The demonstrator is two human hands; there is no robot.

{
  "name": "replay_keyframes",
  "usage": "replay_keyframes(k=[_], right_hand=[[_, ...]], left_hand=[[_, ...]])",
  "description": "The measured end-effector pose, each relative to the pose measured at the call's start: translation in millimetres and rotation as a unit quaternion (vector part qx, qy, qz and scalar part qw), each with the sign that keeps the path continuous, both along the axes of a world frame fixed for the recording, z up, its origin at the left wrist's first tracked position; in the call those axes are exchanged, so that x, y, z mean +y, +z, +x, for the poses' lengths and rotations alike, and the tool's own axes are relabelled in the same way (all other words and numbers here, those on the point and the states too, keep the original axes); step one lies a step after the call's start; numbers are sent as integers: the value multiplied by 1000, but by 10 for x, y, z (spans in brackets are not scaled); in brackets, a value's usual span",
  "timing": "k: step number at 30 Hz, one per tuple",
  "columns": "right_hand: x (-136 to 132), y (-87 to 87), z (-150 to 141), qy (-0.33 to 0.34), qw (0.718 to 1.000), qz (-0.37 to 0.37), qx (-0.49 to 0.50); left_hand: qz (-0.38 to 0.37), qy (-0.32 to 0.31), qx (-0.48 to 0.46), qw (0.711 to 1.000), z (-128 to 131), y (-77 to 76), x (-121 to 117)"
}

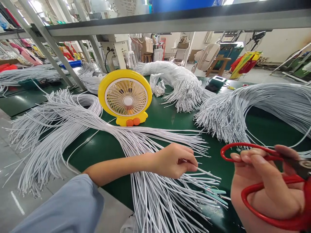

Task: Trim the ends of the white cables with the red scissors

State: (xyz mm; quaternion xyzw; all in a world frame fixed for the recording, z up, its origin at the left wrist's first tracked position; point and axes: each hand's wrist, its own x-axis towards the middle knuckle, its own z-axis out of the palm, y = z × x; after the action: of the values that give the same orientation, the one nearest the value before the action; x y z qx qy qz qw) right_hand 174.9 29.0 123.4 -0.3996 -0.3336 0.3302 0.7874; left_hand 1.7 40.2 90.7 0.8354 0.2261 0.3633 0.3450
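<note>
Pinching one thin white plastic-coated cable [206, 172] between thumb and fingertips, the left hand [173, 160] rests on the fanned cable bundle [150, 194] across the green bench mat [170, 119]; the right hand [264, 187] grips red-handled scissors [272, 181], fingers curled through loops.

Bench: a long green worktop [167, 119] runs from the near edge toward the back of the room.
Shelf: a grey metal shelf [184, 19] spans overhead, carried on slanted grey struts [46, 42] at the left.
Floor: pale grey concrete [9, 194] at lower left, with a white painted stripe.
Walls: off-white [279, 42] at the far right.
Furniture: a wooden stool [220, 64] and a white standing fan [209, 55] stand beyond the bench; cardboard boxes [147, 43] sit farther back.
Light: bright daylight from a window [36, 6] at upper left.
</note>
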Motion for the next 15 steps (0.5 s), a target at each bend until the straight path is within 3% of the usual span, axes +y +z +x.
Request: replay_keyframes(k=[5,8,12,13,15], right_hand=[[-121,-112,-106,96,993,-68,-19],[-141,-167,-116,119,989,-80,-36],[-131,-225,-126,138,984,-91,-68],[-126,-240,-129,142,983,-88,-77],[-121,-271,-134,152,981,-84,-89]], left_hand=[[49,32,-33,998,-9,18,-34],[125,64,-60,988,-18,3,-15],[319,216,-53,921,-68,6,31],[338,241,-60,908,-84,21,38],[306,242,-90,916,-109,65,39]])
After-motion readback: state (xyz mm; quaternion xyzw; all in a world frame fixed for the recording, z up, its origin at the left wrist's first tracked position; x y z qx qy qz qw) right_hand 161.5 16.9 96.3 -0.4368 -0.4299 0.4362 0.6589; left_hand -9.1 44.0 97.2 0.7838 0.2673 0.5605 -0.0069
